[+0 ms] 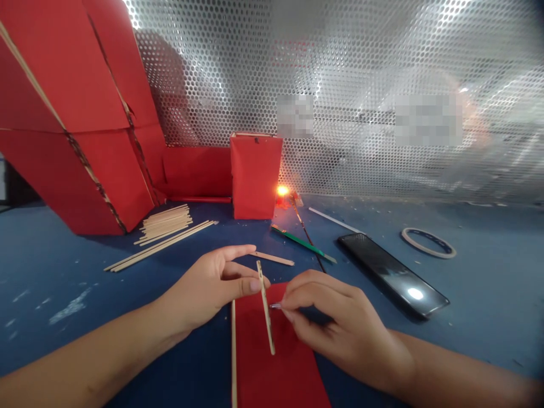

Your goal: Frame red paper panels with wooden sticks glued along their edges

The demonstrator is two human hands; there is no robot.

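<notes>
My left hand (221,283) pinches a thin wooden stick (267,317) near its upper end, between thumb and fingers. The stick has dark marks along its side and stands tilted above a red panel (280,374). My right hand (335,328) is closed on a small thing with a shiny, pale pointed tip (276,306); the fingers hide the rest of it. That tip points at the stick's right side, close to it; whether they touch I cannot tell. A pale wooden strip (234,362) runs along the panel's left edge.
Beyond my hands are loose wooden sticks (165,224), a green-handled cutter (304,243), a short stick (274,258) and a glowing flame (283,191). A phone (391,275) and tape ring (403,238) lie right. Red boxes (256,178) stand before a perforated metal screen (238,68).
</notes>
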